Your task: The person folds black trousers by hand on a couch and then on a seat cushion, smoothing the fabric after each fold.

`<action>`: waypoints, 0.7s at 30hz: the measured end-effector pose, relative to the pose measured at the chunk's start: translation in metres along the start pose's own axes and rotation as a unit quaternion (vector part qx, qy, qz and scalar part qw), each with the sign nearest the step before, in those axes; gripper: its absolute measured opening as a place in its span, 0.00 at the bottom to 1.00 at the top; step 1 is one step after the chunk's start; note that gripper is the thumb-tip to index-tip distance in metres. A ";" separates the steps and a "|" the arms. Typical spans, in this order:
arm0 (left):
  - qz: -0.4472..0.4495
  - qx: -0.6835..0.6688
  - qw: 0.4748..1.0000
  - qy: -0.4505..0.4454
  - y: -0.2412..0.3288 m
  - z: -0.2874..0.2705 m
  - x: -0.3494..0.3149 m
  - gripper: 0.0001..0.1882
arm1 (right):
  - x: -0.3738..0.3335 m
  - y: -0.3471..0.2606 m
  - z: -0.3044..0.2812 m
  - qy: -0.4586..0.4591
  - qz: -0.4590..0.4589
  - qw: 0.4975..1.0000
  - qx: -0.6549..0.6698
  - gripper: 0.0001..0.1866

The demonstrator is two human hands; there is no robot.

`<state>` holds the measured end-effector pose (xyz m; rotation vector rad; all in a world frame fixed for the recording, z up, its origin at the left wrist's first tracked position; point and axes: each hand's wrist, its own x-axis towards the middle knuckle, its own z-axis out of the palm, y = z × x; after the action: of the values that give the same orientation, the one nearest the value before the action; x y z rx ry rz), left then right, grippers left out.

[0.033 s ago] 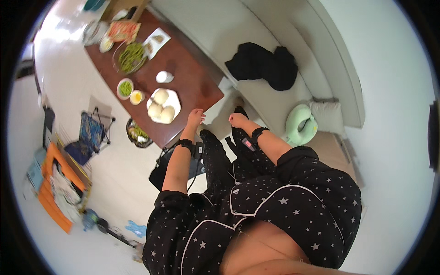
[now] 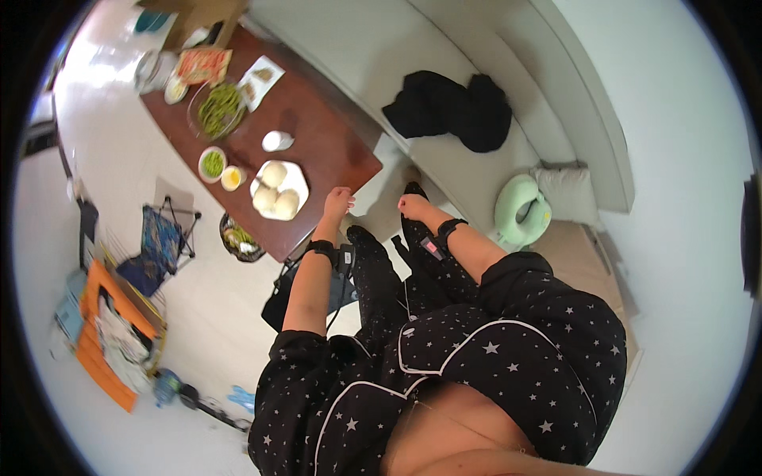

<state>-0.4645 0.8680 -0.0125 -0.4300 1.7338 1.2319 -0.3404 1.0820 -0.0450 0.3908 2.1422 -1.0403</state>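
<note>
My left hand (image 2: 339, 201) hangs in the air by the near right corner of the brown table (image 2: 329, 143), its fingers loosely bent and apart, holding nothing. To its right, above my leg and near the sofa, is my right hand (image 2: 412, 207), fingers curled in with nothing visible in them. Nearest to my left hand stands a white plate (image 2: 302, 178) with several round pale buns or dough balls (image 2: 275, 174). Beyond it are a white cup (image 2: 277, 141), a small bowl of chopped greens (image 2: 212, 164), a cup with something yellow (image 2: 232, 178) and a glass bowl of green beans (image 2: 221, 111).
A red and white packet (image 2: 204, 66) and a white sheet with brown bits (image 2: 260, 82) lie farther back. Left are a bin (image 2: 241, 238) and a folding stool (image 2: 163, 242). Right is the sofa (image 2: 341, 55) with black clothing (image 2: 448, 111) and a green neck pillow (image 2: 522, 211).
The view has turned slightly, so the table and its dishes sit a little farther left. Both hands keep nearly the same pose.
</note>
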 end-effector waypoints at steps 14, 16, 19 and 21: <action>0.064 0.392 0.913 -0.097 0.061 0.197 0.115 0.14 | 0.076 0.176 -0.162 0.279 0.224 0.922 0.149 0.23; 0.124 0.357 0.919 -0.110 0.064 0.200 0.119 0.13 | 0.086 0.165 -0.218 0.322 0.308 0.881 0.157 0.35; 0.146 0.375 0.914 -0.058 0.047 0.175 0.118 0.12 | 0.104 0.146 -0.265 0.391 0.335 0.848 0.124 0.43; 0.090 0.327 0.933 -0.122 0.092 0.215 0.096 0.11 | 0.100 0.206 -0.267 0.409 0.351 0.841 0.046 0.49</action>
<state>-0.4741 1.1168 -0.0552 0.2714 1.8627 0.7168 -0.4254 1.4154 -0.1190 1.7772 2.2886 -0.5637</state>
